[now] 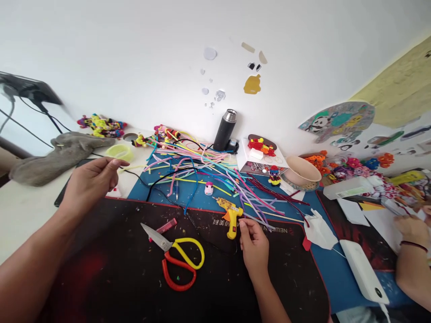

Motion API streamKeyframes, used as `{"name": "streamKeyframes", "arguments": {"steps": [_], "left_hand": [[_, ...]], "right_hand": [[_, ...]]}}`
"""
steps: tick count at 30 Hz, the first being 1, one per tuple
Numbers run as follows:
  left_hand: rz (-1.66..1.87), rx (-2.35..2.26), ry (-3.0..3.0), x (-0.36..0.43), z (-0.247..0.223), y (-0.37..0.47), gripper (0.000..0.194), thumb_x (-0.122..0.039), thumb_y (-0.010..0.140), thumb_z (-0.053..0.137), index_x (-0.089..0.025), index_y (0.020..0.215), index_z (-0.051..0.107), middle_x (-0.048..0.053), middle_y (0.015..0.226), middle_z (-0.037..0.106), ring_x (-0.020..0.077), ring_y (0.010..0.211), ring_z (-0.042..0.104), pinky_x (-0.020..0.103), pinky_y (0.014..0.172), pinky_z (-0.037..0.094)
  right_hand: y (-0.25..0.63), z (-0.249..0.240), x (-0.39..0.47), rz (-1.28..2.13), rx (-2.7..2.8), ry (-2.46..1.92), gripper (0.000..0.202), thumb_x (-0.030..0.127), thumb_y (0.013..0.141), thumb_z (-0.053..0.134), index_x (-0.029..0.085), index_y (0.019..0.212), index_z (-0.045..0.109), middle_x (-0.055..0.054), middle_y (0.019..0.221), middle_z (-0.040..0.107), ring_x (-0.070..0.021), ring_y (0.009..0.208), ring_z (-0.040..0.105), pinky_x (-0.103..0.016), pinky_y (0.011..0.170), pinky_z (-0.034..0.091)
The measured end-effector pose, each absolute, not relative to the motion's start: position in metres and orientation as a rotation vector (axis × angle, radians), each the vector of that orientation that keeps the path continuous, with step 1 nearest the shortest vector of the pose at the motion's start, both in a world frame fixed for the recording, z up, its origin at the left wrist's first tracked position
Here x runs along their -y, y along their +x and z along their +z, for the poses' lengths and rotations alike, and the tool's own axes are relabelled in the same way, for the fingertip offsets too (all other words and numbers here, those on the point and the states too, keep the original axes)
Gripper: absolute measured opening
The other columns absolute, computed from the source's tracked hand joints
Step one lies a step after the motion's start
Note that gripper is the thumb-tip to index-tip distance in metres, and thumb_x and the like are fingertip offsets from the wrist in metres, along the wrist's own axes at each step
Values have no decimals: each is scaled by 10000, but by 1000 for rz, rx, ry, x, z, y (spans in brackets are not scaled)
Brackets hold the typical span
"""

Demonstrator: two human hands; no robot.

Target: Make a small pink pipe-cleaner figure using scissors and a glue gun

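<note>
My left hand (92,179) is raised at the left, thumb and index finger pinched together. Whatever small thing sits in that pinch, I cannot make it out. Over the black mat (117,260), my right hand (255,246) has its fingers curled and pressed together, with any content hidden. Just left of its fingertips lies a yellow glue gun (232,215). Scissors (173,251) with one yellow and one red handle rest on the mat, their blades over a small red tool (166,227). Beyond them is a spread of colourful pipe cleaners (198,168).
A black thermos (225,130) stands open by the wall. Near it are a white box (247,157) and a beige bowl (303,170). A roll of yellow tape (120,153) is at left. At right lie a white power bank (363,271) and another person's hand (411,229).
</note>
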State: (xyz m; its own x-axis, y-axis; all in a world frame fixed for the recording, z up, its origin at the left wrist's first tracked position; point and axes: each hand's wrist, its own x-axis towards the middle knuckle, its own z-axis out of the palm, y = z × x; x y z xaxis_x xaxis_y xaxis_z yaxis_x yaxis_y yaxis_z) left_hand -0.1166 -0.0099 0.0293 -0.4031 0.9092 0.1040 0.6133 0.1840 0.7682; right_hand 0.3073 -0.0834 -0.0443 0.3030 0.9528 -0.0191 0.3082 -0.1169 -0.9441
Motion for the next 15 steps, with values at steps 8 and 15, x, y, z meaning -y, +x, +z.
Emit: {"name": "streamKeyframes", "arguments": {"steps": [8, 15], "left_hand": [[934, -2033, 1424, 7, 42, -105, 491, -662, 843, 540, -231, 911, 765, -22, 564, 529, 195, 559, 503, 296, 562, 381], [654, -2073, 1796, -23, 24, -111, 493, -623, 884, 533, -223, 1022, 785, 47, 833, 767, 240, 727, 656, 320, 683, 461]], "right_hand": [[306, -43, 83, 829, 1159, -1635, 607, 779, 898, 718, 181, 958, 806, 27, 527, 529, -155, 450, 438, -279, 428, 341], [306, -42, 84, 877, 1101, -1647, 635, 795, 863, 744, 170, 969, 800, 25, 533, 536, -153, 442, 442, -277, 437, 348]]}}
